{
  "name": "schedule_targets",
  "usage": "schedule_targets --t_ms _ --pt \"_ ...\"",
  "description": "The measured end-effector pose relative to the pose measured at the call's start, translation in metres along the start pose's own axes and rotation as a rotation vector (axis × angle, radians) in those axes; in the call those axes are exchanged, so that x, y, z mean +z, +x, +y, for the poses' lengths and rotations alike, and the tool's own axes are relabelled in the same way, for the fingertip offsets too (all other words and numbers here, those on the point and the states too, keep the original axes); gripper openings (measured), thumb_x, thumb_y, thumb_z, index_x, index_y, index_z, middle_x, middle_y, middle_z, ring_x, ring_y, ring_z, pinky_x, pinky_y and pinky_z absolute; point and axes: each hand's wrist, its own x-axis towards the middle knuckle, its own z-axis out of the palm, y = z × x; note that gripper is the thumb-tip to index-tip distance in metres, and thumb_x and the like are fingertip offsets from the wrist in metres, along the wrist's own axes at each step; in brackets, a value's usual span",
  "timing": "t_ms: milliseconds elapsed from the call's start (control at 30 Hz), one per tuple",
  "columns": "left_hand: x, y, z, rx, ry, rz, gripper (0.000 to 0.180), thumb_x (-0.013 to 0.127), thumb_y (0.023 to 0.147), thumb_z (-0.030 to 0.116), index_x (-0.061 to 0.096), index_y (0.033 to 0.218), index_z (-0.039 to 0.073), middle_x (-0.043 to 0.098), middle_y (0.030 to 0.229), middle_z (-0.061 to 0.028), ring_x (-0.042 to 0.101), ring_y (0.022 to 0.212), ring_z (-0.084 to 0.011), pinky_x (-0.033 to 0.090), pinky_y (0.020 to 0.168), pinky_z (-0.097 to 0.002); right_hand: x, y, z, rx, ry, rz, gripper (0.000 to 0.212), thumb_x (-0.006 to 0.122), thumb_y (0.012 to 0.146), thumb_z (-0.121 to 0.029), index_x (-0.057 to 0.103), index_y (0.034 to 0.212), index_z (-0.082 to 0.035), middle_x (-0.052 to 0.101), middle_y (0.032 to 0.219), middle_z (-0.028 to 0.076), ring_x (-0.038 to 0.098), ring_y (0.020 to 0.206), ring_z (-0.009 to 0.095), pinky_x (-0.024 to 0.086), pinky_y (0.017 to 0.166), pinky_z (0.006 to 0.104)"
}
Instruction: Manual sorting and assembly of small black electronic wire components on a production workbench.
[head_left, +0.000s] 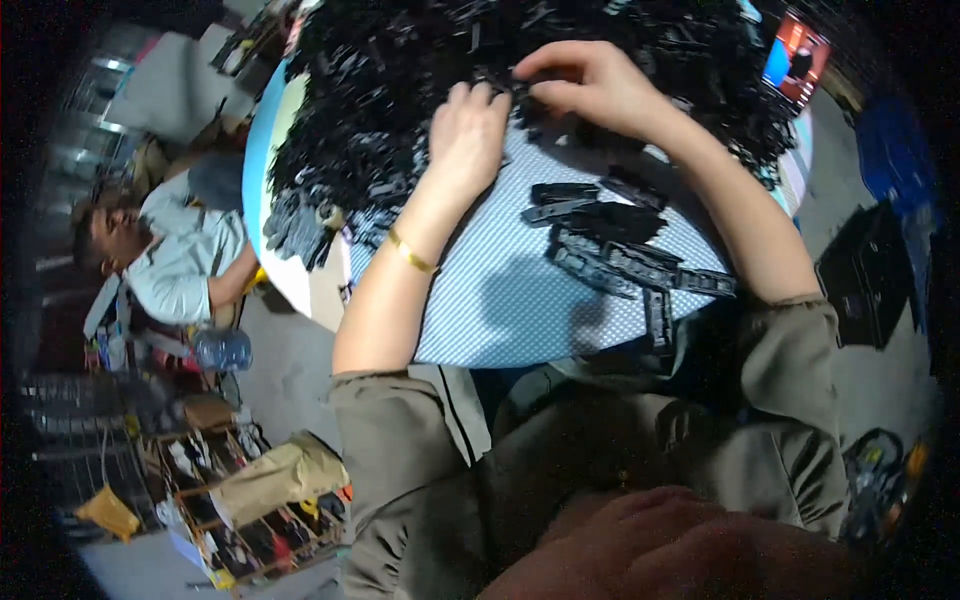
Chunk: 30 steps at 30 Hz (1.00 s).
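A large pile of black plastic parts (390, 110) covers the far side of a round table. At its near edge my left hand (470, 135) rests with its fingers curled down among the parts, the fingertips hidden. Close by on the right, my right hand (600, 92) is bent, thumb and forefinger brought near each other at a dark plastic part (518, 92) between the two hands. Its exact shape is lost against the pile. Nearer to me, several long slotted black pieces (610, 255) lie loosely together on the pale patterned tabletop (500, 270).
Grey gloves (295, 225) lie at the table's left edge. A phone with a lit screen (797, 60) stands at the far right. On the left sits another person (185, 245), near a large water bottle (222, 350). A dark case (868, 275) stands on the right.
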Motion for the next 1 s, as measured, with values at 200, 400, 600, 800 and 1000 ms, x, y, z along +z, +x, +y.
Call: schedule_targets --t_ms 200,400,600,800,1000 --pt "0.0 0.003 -0.006 0.062 -0.045 -0.039 0.031 0.049 0.07 0.004 0.057 0.1 0.008 0.056 0.079 -0.0064 0.05 0.071 -0.0241 0.044 0.063 -0.0331 0.007 -0.005 -0.001 -0.263 -0.156 0.127 0.021 0.059 0.068 -0.014 0.064 0.086 -0.003 0.062 0.079 0.012 0.06 0.07 0.021 0.049 0.066 0.0292" --pt "-0.012 0.006 0.001 -0.209 -0.434 0.195 0.038 0.055 0.075 0.001 0.048 0.113 0.004 0.056 0.081 -0.0068 0.054 0.072 -0.0164 0.046 0.063 -0.0278 0.011 -0.004 -0.003 -0.225 0.005 0.25 0.019 0.062 0.069 -0.012 0.064 0.085 -0.004 0.063 0.077 0.009 0.06 0.067 0.015 0.048 0.063 0.0262" --pt "-0.021 -0.002 0.002 -0.63 -1.757 0.2 0.03 0.057 0.077 -0.001 0.05 0.106 -0.002 0.058 0.09 -0.0075 0.059 0.076 -0.0131 0.049 0.069 -0.0217 0.012 -0.008 -0.008 -0.261 0.048 0.29 0.014 0.061 0.074 -0.003 0.061 0.088 0.001 0.06 0.089 0.005 0.058 0.077 0.01 0.047 0.068 0.0215" --pt "-0.03 -0.011 0.009 -0.642 -1.792 0.203 0.031 0.056 0.078 -0.001 0.048 0.108 -0.001 0.058 0.092 -0.0091 0.059 0.077 -0.0136 0.05 0.071 -0.0224 0.015 -0.008 -0.015 -0.328 -0.089 0.287 0.012 0.062 0.071 -0.001 0.063 0.083 0.001 0.061 0.09 0.008 0.059 0.079 0.014 0.048 0.068 0.0229" --pt "-0.036 -0.013 0.014 -0.685 -1.806 0.215 0.031 0.053 0.08 -0.002 0.045 0.11 -0.002 0.058 0.091 -0.011 0.06 0.082 -0.0182 0.051 0.076 -0.0261 0.021 -0.011 -0.018 -0.453 -0.171 0.363 0.011 0.064 0.07 -0.001 0.063 0.081 0.001 0.062 0.088 0.01 0.06 0.079 0.016 0.049 0.066 0.0245"
